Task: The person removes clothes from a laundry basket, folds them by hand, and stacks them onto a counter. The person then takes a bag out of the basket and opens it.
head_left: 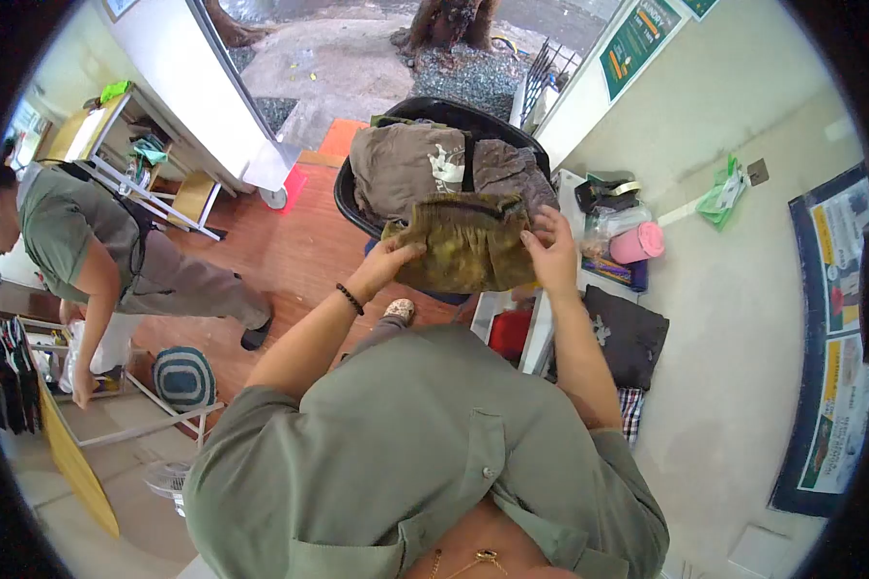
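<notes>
An olive-brown garment (465, 253) with a gathered, elastic-looking waistband is held up in front of me. My left hand (386, 262) pinches its left side, and my right hand (553, 253) grips its right side with the thumb in front. Just beyond it stands a large black tub (344, 198) of clothes. In the tub lie a brown-grey shirt (388, 172) with a white print and a dark grey garment (510, 172). The held garment hides the near part of the tub.
Right of the tub, a white drawer unit (539, 333) carries a pink container (637, 243) and small items. A folded dark garment (628, 333) lies nearer. On the left, another person (87, 232) leans beside a white frame rack (150, 425), near a striped round cushion (184, 378).
</notes>
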A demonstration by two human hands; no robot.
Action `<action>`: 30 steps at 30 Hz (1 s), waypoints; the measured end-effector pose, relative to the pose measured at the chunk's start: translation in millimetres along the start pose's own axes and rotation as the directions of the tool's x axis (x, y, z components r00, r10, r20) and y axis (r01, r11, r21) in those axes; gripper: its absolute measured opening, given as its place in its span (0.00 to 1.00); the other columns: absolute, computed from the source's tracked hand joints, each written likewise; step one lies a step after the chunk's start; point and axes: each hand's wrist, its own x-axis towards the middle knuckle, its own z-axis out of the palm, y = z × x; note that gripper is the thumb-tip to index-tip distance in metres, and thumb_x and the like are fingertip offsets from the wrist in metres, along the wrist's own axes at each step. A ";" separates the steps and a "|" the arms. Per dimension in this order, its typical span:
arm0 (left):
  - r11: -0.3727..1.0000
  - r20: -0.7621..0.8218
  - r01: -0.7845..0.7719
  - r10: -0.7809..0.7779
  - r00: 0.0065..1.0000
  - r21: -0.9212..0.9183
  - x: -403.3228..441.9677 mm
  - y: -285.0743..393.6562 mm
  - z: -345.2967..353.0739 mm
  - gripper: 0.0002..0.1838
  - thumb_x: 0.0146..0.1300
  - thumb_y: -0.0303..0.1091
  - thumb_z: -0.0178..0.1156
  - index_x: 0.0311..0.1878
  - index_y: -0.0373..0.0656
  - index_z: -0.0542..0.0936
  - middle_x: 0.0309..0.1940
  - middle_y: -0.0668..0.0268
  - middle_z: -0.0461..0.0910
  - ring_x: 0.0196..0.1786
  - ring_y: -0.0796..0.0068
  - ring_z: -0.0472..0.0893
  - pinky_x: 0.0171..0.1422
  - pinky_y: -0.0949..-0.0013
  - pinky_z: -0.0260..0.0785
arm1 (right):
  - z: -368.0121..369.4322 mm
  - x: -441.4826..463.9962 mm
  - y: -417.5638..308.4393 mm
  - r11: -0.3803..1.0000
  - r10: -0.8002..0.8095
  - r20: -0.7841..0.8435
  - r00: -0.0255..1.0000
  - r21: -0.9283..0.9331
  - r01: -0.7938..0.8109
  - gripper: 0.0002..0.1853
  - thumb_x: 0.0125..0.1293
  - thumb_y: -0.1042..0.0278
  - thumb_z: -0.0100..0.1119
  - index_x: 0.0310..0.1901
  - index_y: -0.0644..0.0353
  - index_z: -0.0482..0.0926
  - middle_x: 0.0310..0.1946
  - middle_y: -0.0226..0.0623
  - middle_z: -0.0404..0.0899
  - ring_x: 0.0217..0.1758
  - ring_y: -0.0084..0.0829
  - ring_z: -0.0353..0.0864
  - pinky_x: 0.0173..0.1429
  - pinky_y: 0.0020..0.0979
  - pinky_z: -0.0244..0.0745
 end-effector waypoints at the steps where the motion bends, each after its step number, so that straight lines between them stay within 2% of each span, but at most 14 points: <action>1: 0.999 -0.035 0.047 -0.047 0.998 0.012 3.4 -4.7 2.6 0.26 0.66 0.35 0.63 0.64 0.33 0.72 0.54 0.60 0.81 0.51 0.70 0.83 0.56 0.67 0.77 | 9.0 -9.8 -3.2 0.992 -0.051 -0.154 0.987 -0.123 0.032 0.14 0.64 0.70 0.66 0.49 0.61 0.77 0.43 0.38 0.82 0.45 0.26 0.79 0.50 0.28 0.73; 2: 0.995 -0.068 0.097 -0.095 0.993 0.024 4.9 -9.3 3.2 0.22 0.69 0.34 0.61 0.61 0.31 0.74 0.53 0.59 0.81 0.50 0.68 0.84 0.56 0.65 0.78 | 17.8 -23.3 -5.5 0.968 -0.115 -0.300 0.947 -0.249 0.038 0.12 0.64 0.69 0.66 0.46 0.63 0.78 0.39 0.35 0.82 0.40 0.23 0.79 0.43 0.29 0.74; 3: 0.989 -0.110 0.146 -0.148 0.983 -0.026 -4.4 -10.1 1.3 0.21 0.69 0.33 0.60 0.60 0.31 0.74 0.53 0.59 0.81 0.50 0.68 0.84 0.55 0.65 0.78 | 33.4 -49.9 0.5 0.990 0.140 -0.237 0.961 0.057 -0.131 0.11 0.63 0.69 0.67 0.44 0.63 0.78 0.33 0.33 0.80 0.34 0.21 0.77 0.39 0.26 0.71; 4: 0.982 -0.137 0.163 -0.175 0.975 -0.090 -4.1 -9.9 5.6 0.20 0.69 0.33 0.60 0.60 0.31 0.75 0.52 0.59 0.81 0.50 0.68 0.84 0.54 0.65 0.78 | 33.9 -62.8 1.2 0.938 0.336 -0.027 0.942 0.107 -0.331 0.14 0.65 0.63 0.65 0.46 0.62 0.78 0.33 0.33 0.80 0.34 0.23 0.78 0.37 0.27 0.72; 6: 0.962 -0.124 0.179 -0.207 0.970 -0.205 -1.0 -6.9 18.8 0.20 0.69 0.33 0.59 0.60 0.31 0.74 0.53 0.59 0.81 0.51 0.67 0.84 0.55 0.65 0.78 | 30.0 -77.0 3.7 0.724 0.613 0.388 0.689 0.076 -0.686 0.20 0.69 0.49 0.61 0.48 0.59 0.78 0.33 0.34 0.81 0.33 0.26 0.81 0.34 0.28 0.75; 11: 0.918 0.114 0.290 -0.268 0.957 -0.270 -32.6 23.1 53.1 0.22 0.70 0.31 0.58 0.65 0.33 0.70 0.58 0.59 0.79 0.58 0.66 0.80 0.62 0.62 0.74 | 44.4 -82.4 -25.5 0.229 0.578 0.556 0.597 0.591 -0.773 0.24 0.72 0.47 0.53 0.59 0.57 0.73 0.50 0.37 0.79 0.46 0.33 0.83 0.41 0.32 0.82; 12: 0.921 0.187 0.309 -0.269 0.945 -0.236 -36.2 26.4 58.5 0.23 0.70 0.30 0.58 0.66 0.34 0.70 0.59 0.60 0.78 0.59 0.66 0.79 0.64 0.62 0.73 | 42.7 -78.2 -30.6 0.111 0.550 0.580 0.601 0.663 -0.741 0.24 0.73 0.49 0.52 0.61 0.57 0.71 0.54 0.37 0.77 0.50 0.34 0.83 0.43 0.33 0.83; 15: 0.962 0.261 0.239 -0.265 0.928 0.130 -36.4 36.2 65.6 0.23 0.69 0.32 0.62 0.63 0.33 0.73 0.57 0.63 0.80 0.57 0.70 0.80 0.62 0.67 0.72 | 46.5 -73.1 -21.7 0.279 0.679 0.305 0.668 0.734 -0.619 0.20 0.75 0.56 0.52 0.62 0.58 0.69 0.55 0.39 0.77 0.57 0.39 0.80 0.57 0.47 0.79; 16: 0.950 0.315 0.303 -0.311 0.897 0.076 -32.6 34.2 63.8 0.23 0.69 0.32 0.62 0.64 0.33 0.73 0.59 0.64 0.79 0.58 0.71 0.78 0.64 0.67 0.70 | 30.9 -73.3 -62.9 0.273 0.689 0.260 0.677 0.772 -0.574 0.20 0.76 0.64 0.50 0.66 0.57 0.65 0.59 0.36 0.74 0.59 0.39 0.78 0.60 0.51 0.76; 19: 0.969 0.411 0.213 -0.246 0.878 0.125 -25.4 35.2 63.7 0.23 0.70 0.35 0.60 0.64 0.34 0.73 0.61 0.65 0.78 0.59 0.72 0.77 0.65 0.67 0.68 | 14.0 -77.5 -57.2 0.364 0.561 0.035 0.827 0.887 -0.285 0.22 0.75 0.64 0.51 0.68 0.56 0.64 0.61 0.35 0.73 0.62 0.37 0.76 0.64 0.49 0.74; 22: 0.958 0.580 0.221 -0.285 0.763 0.180 -3.1 28.2 66.1 0.23 0.72 0.41 0.58 0.64 0.37 0.73 0.56 0.66 0.79 0.57 0.76 0.77 0.62 0.69 0.68 | -32.7 -89.5 -69.7 0.399 0.418 -0.111 0.902 0.914 -0.073 0.23 0.75 0.64 0.52 0.69 0.55 0.65 0.63 0.34 0.73 0.65 0.36 0.74 0.66 0.46 0.73; 25: 0.959 0.644 0.179 -0.281 0.712 0.220 13.2 30.5 82.5 0.21 0.73 0.42 0.57 0.61 0.38 0.75 0.53 0.66 0.80 0.54 0.78 0.78 0.59 0.72 0.69 | -82.2 -101.2 -87.6 0.487 0.368 -0.411 0.834 0.849 0.204 0.23 0.75 0.64 0.52 0.69 0.51 0.65 0.66 0.35 0.71 0.68 0.39 0.70 0.70 0.49 0.67; 26: 0.957 0.657 0.163 -0.285 0.698 0.241 17.5 34.4 89.0 0.20 0.73 0.42 0.56 0.60 0.38 0.75 0.51 0.66 0.81 0.53 0.79 0.78 0.59 0.72 0.70 | -101.7 -109.5 -73.0 0.599 0.314 -0.500 0.807 0.764 0.240 0.24 0.74 0.63 0.52 0.69 0.53 0.64 0.66 0.35 0.70 0.69 0.39 0.69 0.71 0.49 0.66; 30: 0.957 0.671 0.069 -0.249 0.699 0.283 32.8 37.7 103.6 0.18 0.74 0.37 0.55 0.61 0.37 0.74 0.52 0.63 0.81 0.56 0.73 0.79 0.58 0.68 0.73 | -144.1 -143.1 -35.5 0.534 0.305 -0.644 0.701 0.725 0.434 0.23 0.75 0.64 0.50 0.69 0.54 0.64 0.66 0.35 0.69 0.69 0.40 0.69 0.70 0.49 0.65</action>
